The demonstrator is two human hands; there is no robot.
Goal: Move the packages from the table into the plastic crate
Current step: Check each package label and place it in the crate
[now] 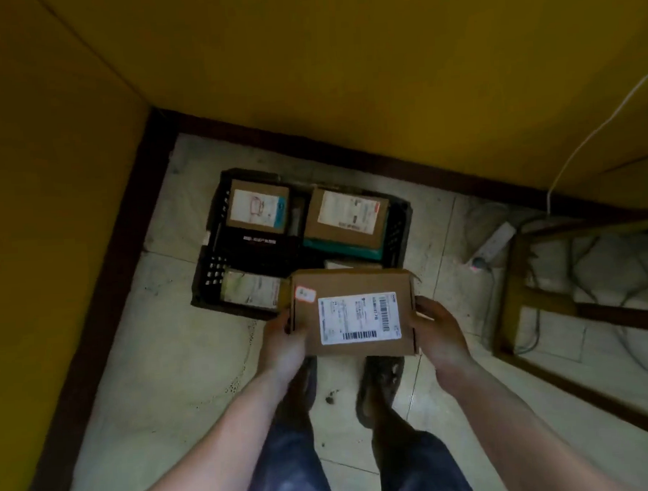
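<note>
I hold a brown cardboard package [352, 313] with a white barcode label and a small red-edged sticker, flat, above the near right part of the black plastic crate [209, 268]. My left hand [282, 339] grips its left end and my right hand [437, 329] grips its right end. The crate stands on the tiled floor in the corner of the yellow walls. Inside it lie several packages: a labelled brown box [257, 208] at the back left, another brown box [345, 217] on a teal parcel [343, 248] at the back right, and a labelled parcel [250, 288] at the front left.
Yellow walls with a dark skirting board close off the left and back. A wooden table frame [513, 295] stands at the right, with a white power strip [493, 242] and cables on the floor by it. My feet in dark sandals stand just in front of the crate.
</note>
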